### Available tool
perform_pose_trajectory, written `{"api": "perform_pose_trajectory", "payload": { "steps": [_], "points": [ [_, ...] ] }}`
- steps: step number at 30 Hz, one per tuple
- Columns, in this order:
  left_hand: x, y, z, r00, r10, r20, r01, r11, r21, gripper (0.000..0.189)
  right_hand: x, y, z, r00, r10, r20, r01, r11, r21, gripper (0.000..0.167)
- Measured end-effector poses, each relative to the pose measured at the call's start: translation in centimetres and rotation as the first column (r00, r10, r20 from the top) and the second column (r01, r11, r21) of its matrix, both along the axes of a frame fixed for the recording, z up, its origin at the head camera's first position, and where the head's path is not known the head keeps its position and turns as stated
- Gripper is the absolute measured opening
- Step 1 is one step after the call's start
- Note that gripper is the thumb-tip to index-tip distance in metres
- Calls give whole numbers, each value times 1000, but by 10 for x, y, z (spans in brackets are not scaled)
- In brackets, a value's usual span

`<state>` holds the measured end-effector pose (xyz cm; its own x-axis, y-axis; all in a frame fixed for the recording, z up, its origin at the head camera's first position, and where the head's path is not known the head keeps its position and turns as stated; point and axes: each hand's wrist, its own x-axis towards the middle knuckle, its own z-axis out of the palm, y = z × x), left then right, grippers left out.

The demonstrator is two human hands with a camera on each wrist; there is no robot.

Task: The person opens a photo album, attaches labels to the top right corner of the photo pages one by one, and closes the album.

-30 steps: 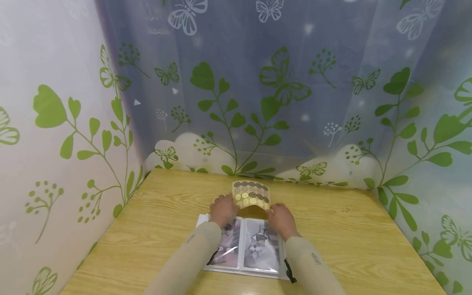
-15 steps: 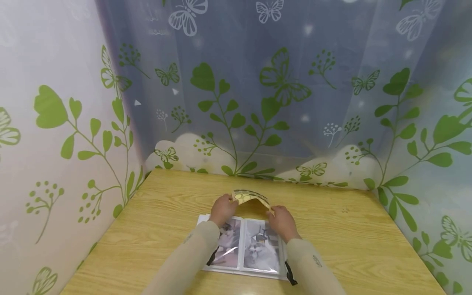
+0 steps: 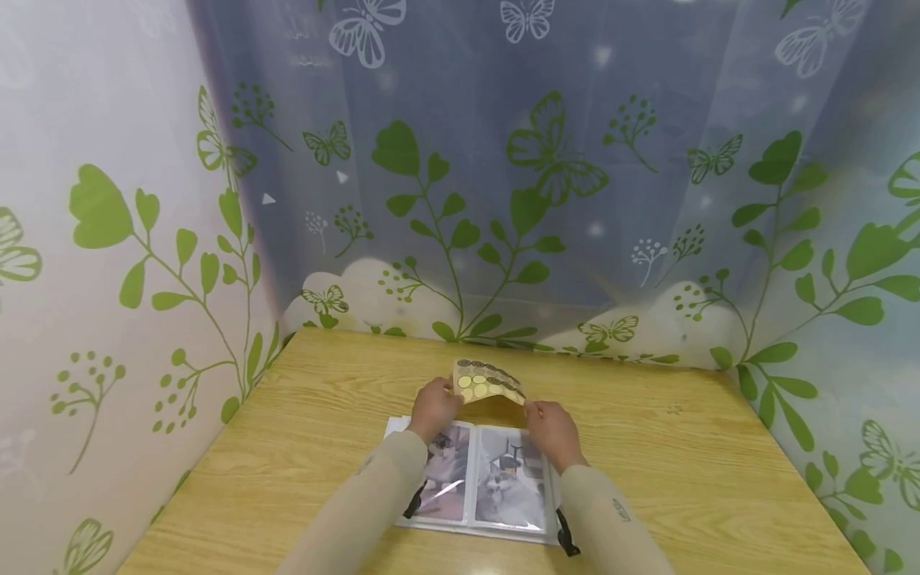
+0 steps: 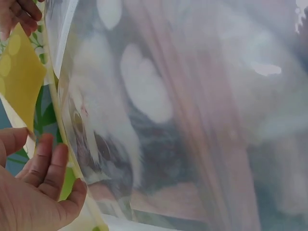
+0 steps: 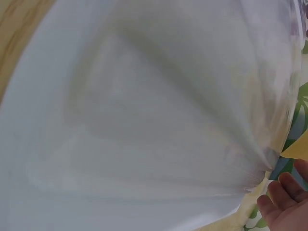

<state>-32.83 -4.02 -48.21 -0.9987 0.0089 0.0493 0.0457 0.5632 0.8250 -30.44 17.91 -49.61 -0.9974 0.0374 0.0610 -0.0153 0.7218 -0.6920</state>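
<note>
A sheet of round stickers point(image 3: 480, 385), yellow with darker circles in rows, is held up above the table in an arched bend. My left hand point(image 3: 435, 409) pinches its near left corner between thumb and fingers. Its near right corner is in the grip of my right hand point(image 3: 552, 431). Below the sheet lies an open photo album point(image 3: 471, 479) with clear sleeves and a cat photo point(image 3: 506, 487) on the right page. Up close in the left wrist view, the sheet point(image 4: 21, 72) shows its yellow side. Only its corner point(image 5: 297, 148) shows in the right wrist view.
The wooden table point(image 3: 683, 463) extends around the album. A curtain point(image 3: 460, 263) with green leaves and butterflies stands along its back and sides. Black straps point(image 3: 566, 533) show by the sleeves, at the album's sides.
The sticker sheet tipped down nearly edge-on half a second ago, and its face now shows more again, though less than at first. Both hands stay in nearly the same place; the album has not moved.
</note>
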Motion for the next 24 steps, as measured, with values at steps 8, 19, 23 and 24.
{"api": "perform_pose_trajectory", "payload": {
  "steps": [8,19,23,24],
  "points": [
    [1,0,1,1000,13,-24,-12,1000,28,39,3,4,4,998,-59,22,61,996,-71,46],
    [5,-3,2,999,-52,-14,52,998,19,38,5,13,13,991,-134,-6,130,971,-200,40],
    [7,-4,4,997,-69,-22,69,997,19,37,4,18,14,987,-163,-10,157,965,-212,35],
    [7,-5,4,997,-73,-25,73,997,14,37,4,19,14,986,-168,-11,161,963,-214,34]
  ]
}}
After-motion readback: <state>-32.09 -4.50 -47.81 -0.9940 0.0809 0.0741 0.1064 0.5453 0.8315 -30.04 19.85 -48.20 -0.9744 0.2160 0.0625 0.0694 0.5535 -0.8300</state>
